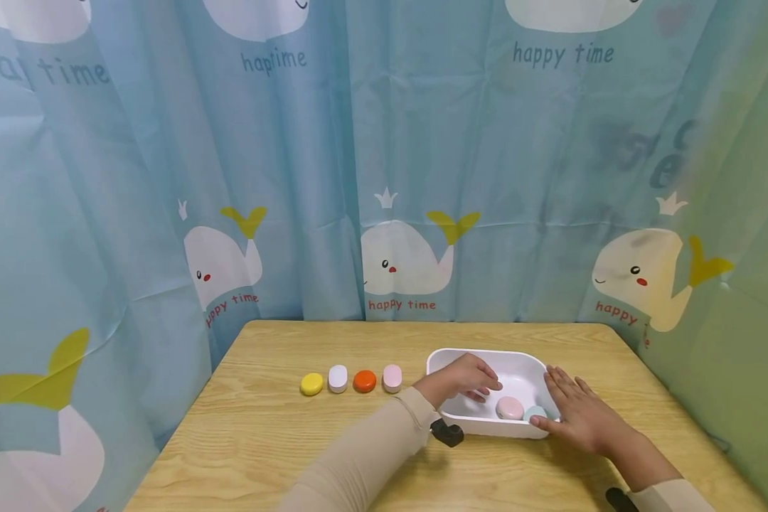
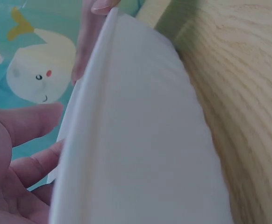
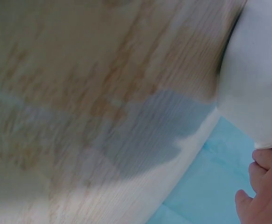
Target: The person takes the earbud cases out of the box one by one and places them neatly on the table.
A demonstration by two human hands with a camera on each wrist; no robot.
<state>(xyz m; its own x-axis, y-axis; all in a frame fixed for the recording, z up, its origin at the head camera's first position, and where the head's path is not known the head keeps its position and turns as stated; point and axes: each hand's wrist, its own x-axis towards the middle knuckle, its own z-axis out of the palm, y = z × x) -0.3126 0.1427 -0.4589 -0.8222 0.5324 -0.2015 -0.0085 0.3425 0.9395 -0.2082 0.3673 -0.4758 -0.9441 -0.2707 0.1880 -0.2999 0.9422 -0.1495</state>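
A white plastic tub stands on the right half of the table. My left hand reaches over its left side, fingers loosely bent above the inside, with nothing visible in them. Within the tub, a pink macaron-shaped piece lies near the front wall, beside a light blue one partly hidden by the rim. My right hand rests against the tub's right end, its fingers straight along the rim and its thumb over the front corner. The tub's white wall fills the middle of the left wrist view.
Left of the tub, a row of rounded pieces lies on the wooden table: yellow, white, orange and pink. A blue curtain with whales hangs behind the table.
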